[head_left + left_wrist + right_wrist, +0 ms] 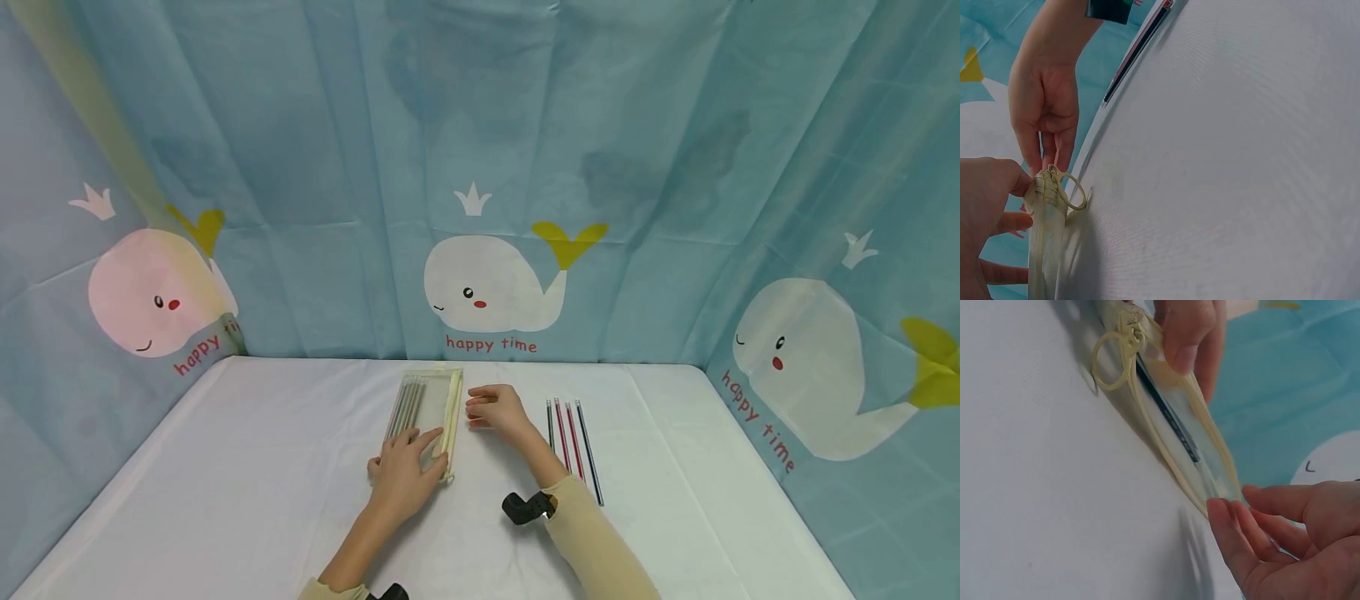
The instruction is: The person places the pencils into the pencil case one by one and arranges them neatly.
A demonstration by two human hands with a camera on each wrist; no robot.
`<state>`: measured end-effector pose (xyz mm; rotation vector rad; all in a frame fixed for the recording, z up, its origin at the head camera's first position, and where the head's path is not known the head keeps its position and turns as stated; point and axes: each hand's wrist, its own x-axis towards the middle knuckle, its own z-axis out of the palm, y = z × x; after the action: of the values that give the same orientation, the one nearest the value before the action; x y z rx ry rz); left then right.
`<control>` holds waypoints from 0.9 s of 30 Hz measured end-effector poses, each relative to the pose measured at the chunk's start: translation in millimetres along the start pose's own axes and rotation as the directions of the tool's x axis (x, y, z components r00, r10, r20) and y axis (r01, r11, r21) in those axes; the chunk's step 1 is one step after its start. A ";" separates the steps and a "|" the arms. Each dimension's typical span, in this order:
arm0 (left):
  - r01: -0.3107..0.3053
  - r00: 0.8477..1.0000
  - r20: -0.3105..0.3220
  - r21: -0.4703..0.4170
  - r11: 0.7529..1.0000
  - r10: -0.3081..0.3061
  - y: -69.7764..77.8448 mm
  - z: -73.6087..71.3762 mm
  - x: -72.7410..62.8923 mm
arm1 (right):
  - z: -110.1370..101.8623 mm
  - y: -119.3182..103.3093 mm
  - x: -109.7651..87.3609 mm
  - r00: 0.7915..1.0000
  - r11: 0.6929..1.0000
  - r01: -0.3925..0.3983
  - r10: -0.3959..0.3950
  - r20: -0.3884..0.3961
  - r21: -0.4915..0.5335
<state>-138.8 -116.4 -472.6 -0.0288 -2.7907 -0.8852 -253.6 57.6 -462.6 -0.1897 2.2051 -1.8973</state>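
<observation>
A see-through zip pencil case (pixel 431 408) with pale yellow trim lies on the white table, several pencils (pixel 407 408) showing through its left side. Over its near end, my left hand (pixel 407 477) holds the case, and its thumb (pixel 1184 356) grips the edge of the opening. A dark pencil (pixel 1169 422) shows inside that opening. Beside the case's right edge, my right hand (pixel 497 410) has loosely bent fingers; no object shows between them. A ring pull (pixel 1072 190) hangs at the zip's near end.
Several pencils, red and dark, lie side by side right of the case, among them a red pencil (pixel 576 433) and a dark pencil (pixel 590 454), partly behind my right forearm. A blue curtain (pixel 322 275) with whale prints stands around the white table (pixel 225 467).
</observation>
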 end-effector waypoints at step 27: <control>-0.019 1.000 -0.002 -0.014 1.000 0.019 0.6 -1.2 -2.3 | -61.7 4.1 -35.2 0.984 0.985 0.080 -0.102 -0.144 -0.154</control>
<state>-136.2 -116.5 -471.8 -0.0560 -2.7775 -0.8999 -235.0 125.9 -455.0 -0.1798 2.4803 -1.8509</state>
